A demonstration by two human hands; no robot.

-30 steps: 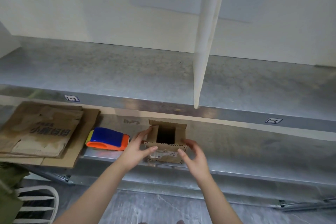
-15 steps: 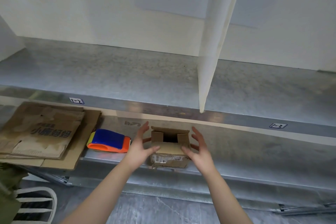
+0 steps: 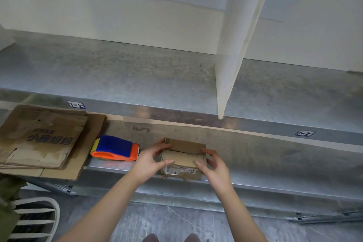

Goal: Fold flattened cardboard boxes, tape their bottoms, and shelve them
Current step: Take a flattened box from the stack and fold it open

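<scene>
Head view:
Box: your small cardboard box stands at lower centre, on the front edge of the lower metal shelf, flaps folded down.
Left hand: your left hand grips its left side, thumb on top.
Right hand: your right hand grips its right side, thumb on top.
Left of frame: tape dispenser, flattened cardboard.

Two arms in view, both bare along all their visible length. Left forearm runs below-left of the cardboard box, right forearm below-right of it. Left hand and right hand bare. Fingers slender; nails short and rounded, faint shine on the thumbnails. Well below the box, at bottom edge: two rounded dark reddish-brown toe tips, blurred, kind of footwear unclear.
</scene>
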